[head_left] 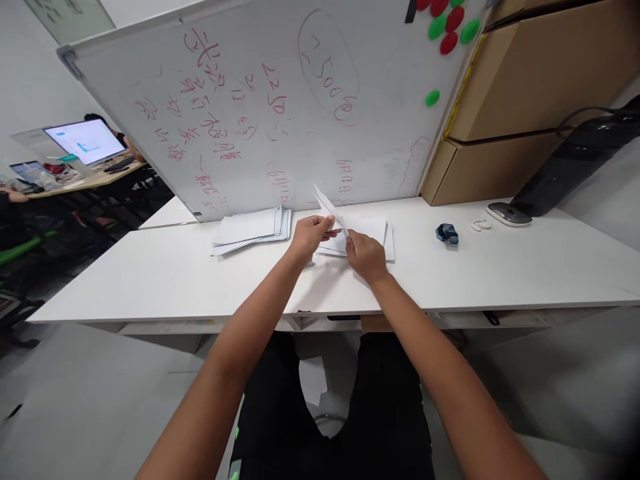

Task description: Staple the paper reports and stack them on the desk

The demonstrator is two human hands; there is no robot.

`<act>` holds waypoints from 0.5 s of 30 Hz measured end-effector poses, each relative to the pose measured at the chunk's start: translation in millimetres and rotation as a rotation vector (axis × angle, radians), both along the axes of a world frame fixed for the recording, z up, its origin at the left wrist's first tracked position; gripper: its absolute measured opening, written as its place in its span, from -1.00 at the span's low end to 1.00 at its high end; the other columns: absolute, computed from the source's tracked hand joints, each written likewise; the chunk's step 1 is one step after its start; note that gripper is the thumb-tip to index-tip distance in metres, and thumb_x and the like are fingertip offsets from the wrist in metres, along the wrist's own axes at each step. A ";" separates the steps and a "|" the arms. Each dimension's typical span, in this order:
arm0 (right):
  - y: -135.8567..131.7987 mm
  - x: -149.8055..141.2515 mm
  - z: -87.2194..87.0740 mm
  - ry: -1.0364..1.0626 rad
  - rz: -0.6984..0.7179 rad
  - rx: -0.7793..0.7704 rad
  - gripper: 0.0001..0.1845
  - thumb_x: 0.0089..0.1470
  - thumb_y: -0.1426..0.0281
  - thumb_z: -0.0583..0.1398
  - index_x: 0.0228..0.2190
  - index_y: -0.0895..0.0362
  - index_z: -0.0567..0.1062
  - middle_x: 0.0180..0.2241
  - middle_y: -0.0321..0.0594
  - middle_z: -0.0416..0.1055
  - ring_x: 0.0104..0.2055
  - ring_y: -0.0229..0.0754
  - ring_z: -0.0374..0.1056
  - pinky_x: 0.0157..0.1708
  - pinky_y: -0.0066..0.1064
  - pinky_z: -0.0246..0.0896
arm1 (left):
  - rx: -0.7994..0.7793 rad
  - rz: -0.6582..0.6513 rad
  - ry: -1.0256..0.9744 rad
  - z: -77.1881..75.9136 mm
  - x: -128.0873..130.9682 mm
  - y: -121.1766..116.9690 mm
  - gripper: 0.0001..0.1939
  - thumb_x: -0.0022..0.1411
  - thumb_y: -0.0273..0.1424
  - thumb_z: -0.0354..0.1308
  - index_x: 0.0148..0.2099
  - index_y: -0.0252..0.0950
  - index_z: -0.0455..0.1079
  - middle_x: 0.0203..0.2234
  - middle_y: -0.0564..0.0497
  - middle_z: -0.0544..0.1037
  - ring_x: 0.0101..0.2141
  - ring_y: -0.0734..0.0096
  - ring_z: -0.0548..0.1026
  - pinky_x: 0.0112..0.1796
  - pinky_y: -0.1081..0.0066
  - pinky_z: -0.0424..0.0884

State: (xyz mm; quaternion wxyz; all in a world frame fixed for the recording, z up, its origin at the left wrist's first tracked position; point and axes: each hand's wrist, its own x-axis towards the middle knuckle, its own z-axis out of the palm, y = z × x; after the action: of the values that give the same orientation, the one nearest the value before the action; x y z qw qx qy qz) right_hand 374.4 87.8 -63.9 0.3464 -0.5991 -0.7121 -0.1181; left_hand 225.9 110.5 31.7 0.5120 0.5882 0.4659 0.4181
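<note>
Both hands grip a folded white sheet of paper (327,204), held tilted above the desk. My left hand (311,235) pinches its left side between thumb and fingers. My right hand (367,256) is closed on its lower right end, close to the left fingertips. Beneath the hands lies a loose stack of white paper (374,230), partly covered by my right hand. To the left sits another, thicker stack of white paper (247,227) with uneven edges. A small greyish object (309,265) shows below my left wrist, too small to name.
A whiteboard (240,60) with red writing leans behind the desk (165,280). Cardboard boxes (520,73), a black bottle (565,163), a computer mouse (509,213), a small white item (481,225) and a dark blue bundle (447,233) are at right. People sit by monitors far left.
</note>
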 end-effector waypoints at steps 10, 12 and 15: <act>8.8 12.1 -6.8 0.237 -0.235 0.000 -0.51 0.22 0.39 -0.12 0.07 0.24 0.37 -0.36 0.00 0.51 -0.31 -0.02 0.42 -0.29 -0.29 0.26 | 0.048 -0.069 0.276 -19.0 -1.6 10.6 -0.56 0.36 -0.07 -0.17 -0.13 -0.29 0.37 -0.22 -0.11 0.58 -0.22 0.30 0.56 -0.24 0.34 0.42; 9.6 16.4 -6.5 0.326 -0.295 0.067 -0.49 0.24 0.38 -0.15 0.11 0.24 0.34 -0.29 0.04 0.51 -0.26 0.00 0.42 -0.25 -0.26 0.27 | 0.194 -0.067 0.502 -27.2 -4.8 18.4 -0.61 0.38 -0.15 -0.17 0.01 -0.23 0.36 -0.03 -0.08 0.53 -0.06 0.27 0.48 -0.11 0.31 0.39; 7.8 19.0 -3.5 0.347 -0.300 0.086 -0.45 0.22 0.42 -0.17 0.20 0.13 0.21 -0.04 0.01 0.45 -0.09 0.00 0.39 -0.12 -0.23 0.27 | 0.434 -0.232 0.906 -39.3 -6.2 27.5 -0.64 0.26 -0.22 0.07 0.09 -0.13 0.36 0.18 0.02 0.35 0.19 0.16 0.23 0.08 0.27 0.22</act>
State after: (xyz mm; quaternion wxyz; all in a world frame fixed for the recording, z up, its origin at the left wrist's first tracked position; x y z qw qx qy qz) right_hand 393.4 95.6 -67.4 0.4675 -0.6943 -0.5391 -0.0937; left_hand 219.7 138.0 -7.6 0.1680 0.8508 0.4750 0.1490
